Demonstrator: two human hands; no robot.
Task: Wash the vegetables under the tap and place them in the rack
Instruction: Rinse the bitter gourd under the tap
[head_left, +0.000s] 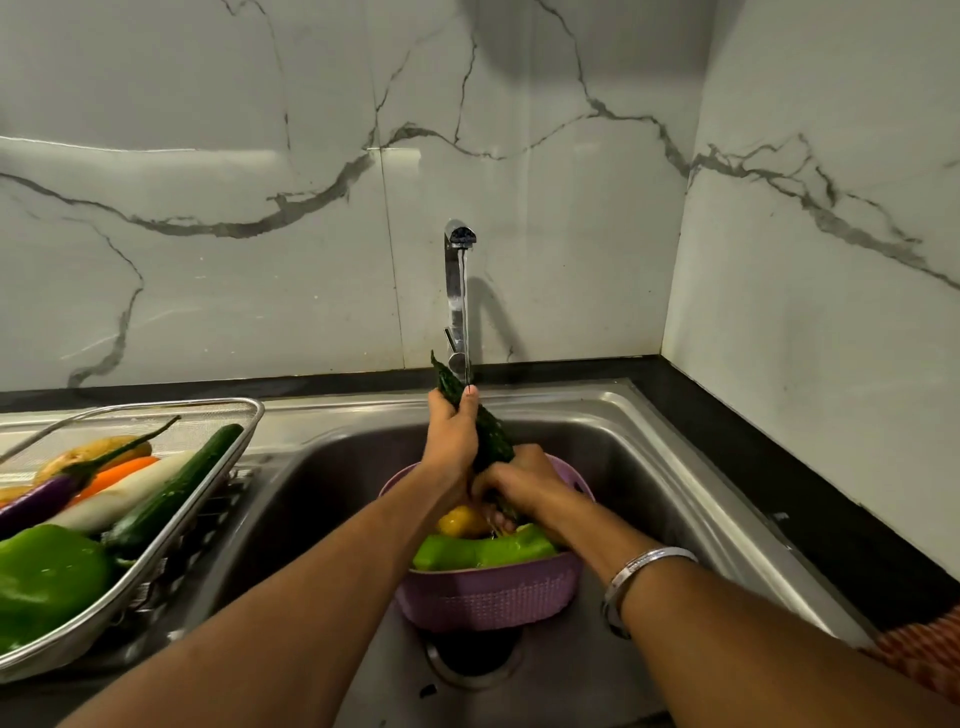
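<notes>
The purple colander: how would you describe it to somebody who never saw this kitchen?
In the steel sink, under the tap, stands the purple colander. It holds green and yellow vegetables. Only it is plastic and perforated; the wire rack sits left of the basin.

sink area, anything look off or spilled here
Nothing stands out. Both hands, left hand and right hand, hold the bitter gourd under the running tap, over the purple basket. Washed vegetables lie in the rack.

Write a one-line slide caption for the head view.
Both hands, left hand and right hand, grip a bitter gourd under the running tap, above a purple colander.
</notes>
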